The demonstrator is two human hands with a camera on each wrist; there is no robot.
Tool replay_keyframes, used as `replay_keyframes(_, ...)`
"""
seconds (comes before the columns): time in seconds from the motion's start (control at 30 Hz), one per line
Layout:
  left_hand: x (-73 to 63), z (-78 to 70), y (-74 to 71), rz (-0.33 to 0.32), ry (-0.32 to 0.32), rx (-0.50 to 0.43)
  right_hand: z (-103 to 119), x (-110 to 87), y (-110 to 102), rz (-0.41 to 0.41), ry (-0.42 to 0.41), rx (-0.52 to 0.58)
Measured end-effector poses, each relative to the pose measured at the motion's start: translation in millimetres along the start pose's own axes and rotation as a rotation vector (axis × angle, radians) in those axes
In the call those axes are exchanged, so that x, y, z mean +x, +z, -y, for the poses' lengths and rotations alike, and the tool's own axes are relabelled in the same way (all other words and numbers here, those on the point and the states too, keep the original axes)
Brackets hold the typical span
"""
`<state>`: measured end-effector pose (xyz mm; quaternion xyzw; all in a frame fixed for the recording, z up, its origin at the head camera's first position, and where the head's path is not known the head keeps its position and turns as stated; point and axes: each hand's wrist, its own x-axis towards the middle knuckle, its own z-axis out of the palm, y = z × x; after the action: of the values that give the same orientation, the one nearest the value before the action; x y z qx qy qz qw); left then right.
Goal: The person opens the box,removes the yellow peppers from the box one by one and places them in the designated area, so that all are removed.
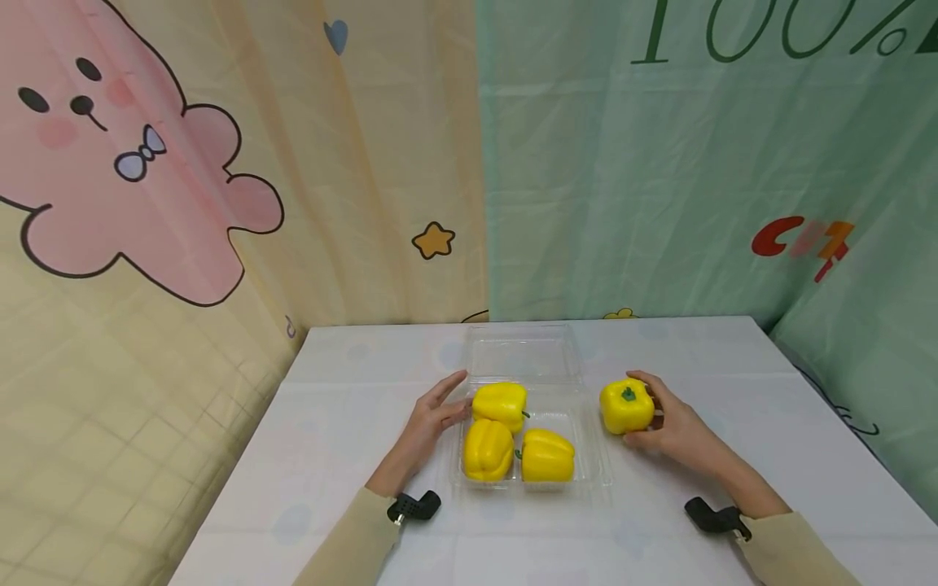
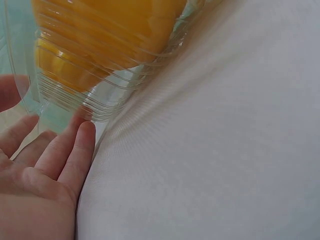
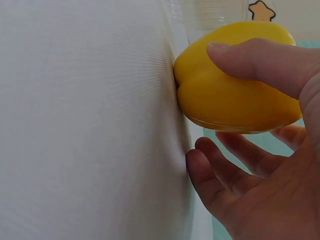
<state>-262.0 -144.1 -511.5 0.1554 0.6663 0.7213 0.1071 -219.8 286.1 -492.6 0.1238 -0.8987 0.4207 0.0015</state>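
In the head view, my right hand (image 1: 670, 423) holds a yellow bell pepper (image 1: 625, 407), its green stem facing up, to the right of a clear plastic clamshell box (image 1: 589, 456). The right wrist view has the thumb (image 3: 260, 62) on one side of this pepper (image 3: 225, 95), whose base appears to touch the table. My left hand (image 1: 428, 423) rests at the box's left side, with extended fingers (image 2: 82, 140) touching its ribbed wall (image 2: 100, 107). Three more yellow bell peppers, one at the back (image 1: 500, 403), one front left (image 1: 488, 452) and one front right (image 1: 548, 456), lie in the box.
The box's transparent lid (image 1: 522, 356) lies folded back, away from me. A white cloth covers the table (image 1: 322, 415). Printed curtains (image 1: 388, 163) hang behind the table and along its sides.
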Motion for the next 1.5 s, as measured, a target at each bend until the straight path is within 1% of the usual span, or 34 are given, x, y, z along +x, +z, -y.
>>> replay_keyframes(0.17,-0.4,0.1,-0.1,-0.003,-0.005,-0.001,5,-2.6,-11,0.02,-0.036,-0.029)
replay_keyframes(0.37,2.7,1.2,0.9,0.007,0.0,0.005,12,-6.9,-31,0.054,-0.078,-0.028)
replay_keyframes(0.57,5.0,1.6,0.5,0.002,0.007,-0.016,19,-8.4,-44,0.047,-0.09,-0.05)
replay_keyframes(0.83,2.5,0.7,-2.7,-0.03,0.001,-0.015,37,-3.9,-53,0.038,-0.111,-0.059)
replay_keyframes(1.0,2.6,0.3,-1.9,-0.034,0.005,-0.022,45,-2.3,-57,0.039,-0.115,-0.053)
replay_keyframes(1.2,1.2,0.1,-0.9,-0.034,-0.002,-0.021,52,-1.9,-56,0.035,-0.133,-0.056)
replay_keyframes(1.5,1.7,1.7,-0.3,-0.028,-0.016,-0.039,66,1.0,-56,0.037,-0.165,-0.033)
